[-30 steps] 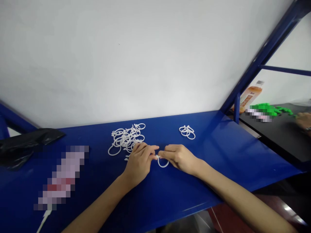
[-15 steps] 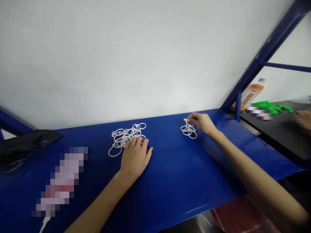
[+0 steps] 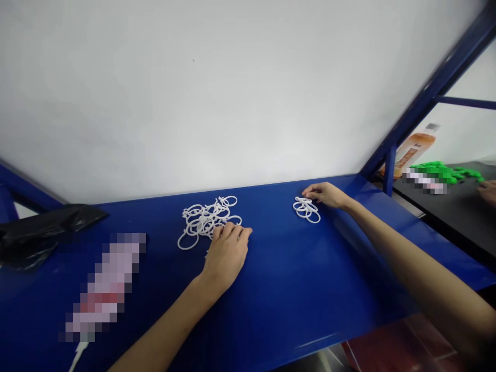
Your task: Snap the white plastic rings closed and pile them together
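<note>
Looking down from the head camera, you have your left hand (image 3: pixel 227 253) lying palm down on the blue worktop (image 3: pixel 279 279), fingers loose and gripping nothing. Its tips rest on the near edge of the large heap of white loops (image 3: pixel 203 219). Your right hand (image 3: pixel 327 195) reaches to the small heap of loops (image 3: pixel 307 210), well to the right, fingertips at its far edge. Whether they pinch a loop is too small to tell. A black bag (image 3: pixel 39 227) lies far left. Another person's hand (image 3: pixel 489 190) shows at the right edge, near some green parts (image 3: pixel 442 170).
</note>
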Demonstrator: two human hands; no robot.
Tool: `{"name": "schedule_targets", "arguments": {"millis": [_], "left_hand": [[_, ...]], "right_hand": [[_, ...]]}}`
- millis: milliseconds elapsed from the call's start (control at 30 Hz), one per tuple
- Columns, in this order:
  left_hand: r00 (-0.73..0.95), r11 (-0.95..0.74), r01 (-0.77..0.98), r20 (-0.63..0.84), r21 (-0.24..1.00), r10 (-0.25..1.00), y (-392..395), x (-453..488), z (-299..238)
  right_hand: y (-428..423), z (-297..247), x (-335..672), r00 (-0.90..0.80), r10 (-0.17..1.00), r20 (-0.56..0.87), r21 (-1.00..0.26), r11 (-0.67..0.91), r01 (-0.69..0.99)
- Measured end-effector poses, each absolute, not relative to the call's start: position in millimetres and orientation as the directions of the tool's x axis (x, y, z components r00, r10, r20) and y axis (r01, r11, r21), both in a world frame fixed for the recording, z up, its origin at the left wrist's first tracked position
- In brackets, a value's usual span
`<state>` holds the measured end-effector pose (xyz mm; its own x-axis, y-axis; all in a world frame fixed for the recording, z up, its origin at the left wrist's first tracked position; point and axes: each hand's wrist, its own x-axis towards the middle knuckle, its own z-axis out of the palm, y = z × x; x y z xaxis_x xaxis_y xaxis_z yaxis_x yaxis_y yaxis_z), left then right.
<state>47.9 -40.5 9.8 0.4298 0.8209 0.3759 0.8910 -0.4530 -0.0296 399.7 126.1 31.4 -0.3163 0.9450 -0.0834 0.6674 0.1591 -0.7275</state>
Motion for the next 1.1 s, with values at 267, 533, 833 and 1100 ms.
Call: {"name": "schedule_targets", "arguments": {"millis": [267, 533, 833, 1100], "left_hand": [[0.541, -0.667, 0.744, 0.555, 0.036, 0.633, -45.3, 56.2, 9.7], [0.524, -0.787, 0.616, 0.759, -0.025, 0.386, -56.6, 60.0, 24.9], [0.542, -0.768, 0.64, 0.723, -0.024, 0.429, -52.9, 58.8, 19.9], [0.37, -0.587, 0.788, 0.622, 0.183, 0.69, -44.9, 56.4, 8.3]], "right_hand": [[107.5, 39.8, 393.9, -0.092, 0.971, 0.221, -0.545, 0.202, 0.814], [21.4, 67.1, 293.6, -0.479, 0.852, 0.213, -0.656, 0.488, 0.576], [-12.5, 31.8, 246.8, -0.507, 0.847, 0.16, -0.818, 0.401, 0.411], [-12.8, 27.1, 251.6, -0.52, 0.826, 0.216, -0.791, 0.46, 0.402]]}}
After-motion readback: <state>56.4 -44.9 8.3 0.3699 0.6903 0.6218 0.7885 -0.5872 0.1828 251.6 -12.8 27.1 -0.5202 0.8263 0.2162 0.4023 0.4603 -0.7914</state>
